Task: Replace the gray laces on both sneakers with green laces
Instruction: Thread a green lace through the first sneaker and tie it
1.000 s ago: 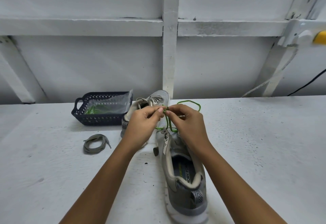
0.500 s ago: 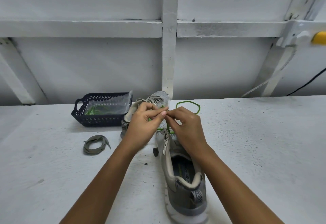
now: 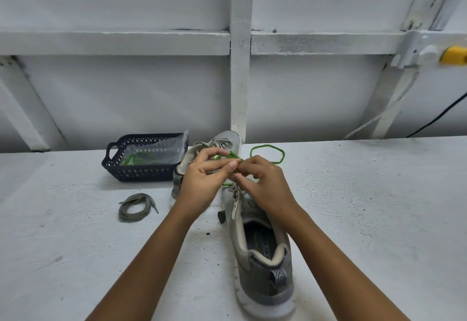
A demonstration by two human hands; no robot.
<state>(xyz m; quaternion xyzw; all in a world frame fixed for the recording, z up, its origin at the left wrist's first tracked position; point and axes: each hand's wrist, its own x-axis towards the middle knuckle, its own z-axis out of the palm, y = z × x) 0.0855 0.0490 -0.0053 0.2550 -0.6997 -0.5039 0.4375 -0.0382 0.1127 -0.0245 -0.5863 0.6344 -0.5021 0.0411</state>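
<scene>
Since a second ago our hands have sunk slightly toward the near sneaker [image 3: 262, 257], and the loop of green lace [image 3: 267, 154] behind them has closed into a rounder ring. Left of centre, a pulled-out gray lace [image 3: 136, 207] lies coiled on the white table [image 3: 379, 219]. Just above it sits a dark blue basket [image 3: 141, 175], holding a clear plastic bag [image 3: 156, 150] with spare green laces [image 3: 134, 160] inside. Touching the basket's right side is the far sneaker [image 3: 227, 140], laced in gray. In mid-frame our left hand [image 3: 202, 184] and right hand [image 3: 267, 186] meet fingertip to fingertip, both pinching the green lace over the near sneaker's toe end. That sneaker runs from our hands down to the lower frame, heel toward us. At upper right a yellow object [image 3: 454, 54] juts from the wall
</scene>
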